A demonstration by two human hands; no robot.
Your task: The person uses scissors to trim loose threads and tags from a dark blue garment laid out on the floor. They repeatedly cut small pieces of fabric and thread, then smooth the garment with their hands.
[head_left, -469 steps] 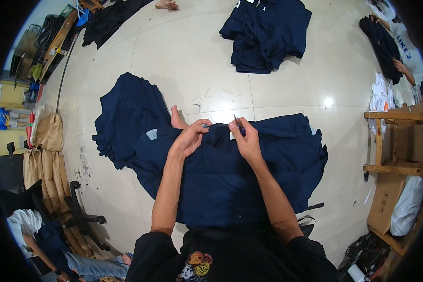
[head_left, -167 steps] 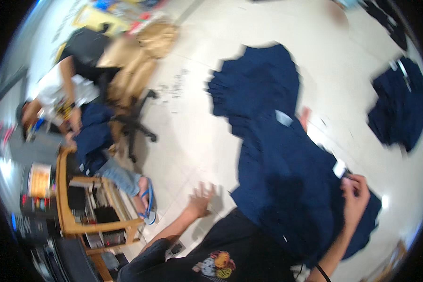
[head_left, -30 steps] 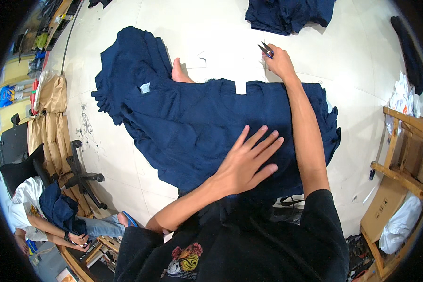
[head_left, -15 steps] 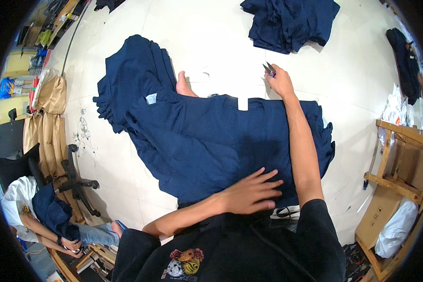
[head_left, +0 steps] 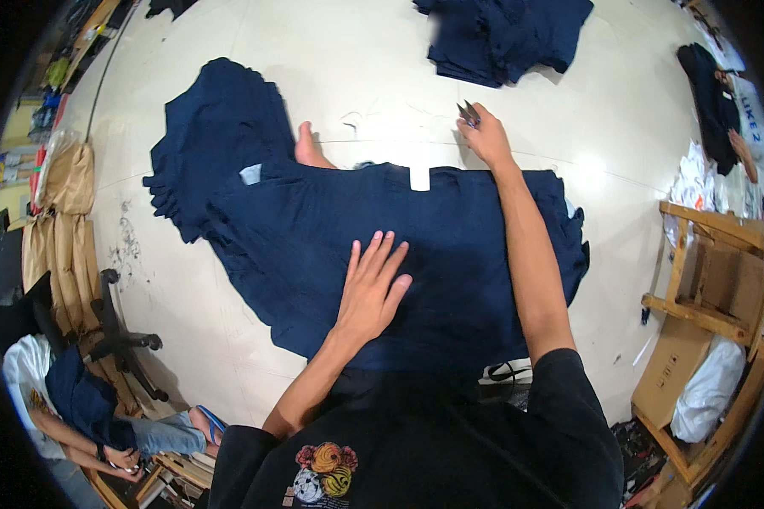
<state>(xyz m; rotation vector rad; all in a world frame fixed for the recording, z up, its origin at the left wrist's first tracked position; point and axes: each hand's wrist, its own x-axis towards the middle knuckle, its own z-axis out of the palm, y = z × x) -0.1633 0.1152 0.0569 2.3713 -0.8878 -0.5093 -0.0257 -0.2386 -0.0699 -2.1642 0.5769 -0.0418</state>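
A stack of navy garments (head_left: 314,246) lies spread on the pale floor before me. My left hand (head_left: 372,288) rests palm down on the cloth near its middle, fingers stretched out. Beyond the stack's far edge, my right hand (head_left: 487,140) is closed around small thread snips (head_left: 469,114), their dark pointed blades facing away. My right forearm crosses over the garments' right part. A white tag (head_left: 419,178) sticks up at the far edge, and a pale blue label (head_left: 250,175) shows farther left. The snips' handles are mostly hidden in my fingers.
More navy garments (head_left: 509,42) lie at the far right. A bare foot (head_left: 311,149) pokes out past the stack. At the left are a chair base (head_left: 123,339) and a seated person in jeans (head_left: 165,431). On the right stands a wooden frame (head_left: 696,314) beside a cardboard box (head_left: 671,365).
My left hand has moved left and farther out over the cloth. My right hand keeps its hold on the snips. The whole view has shifted slightly.
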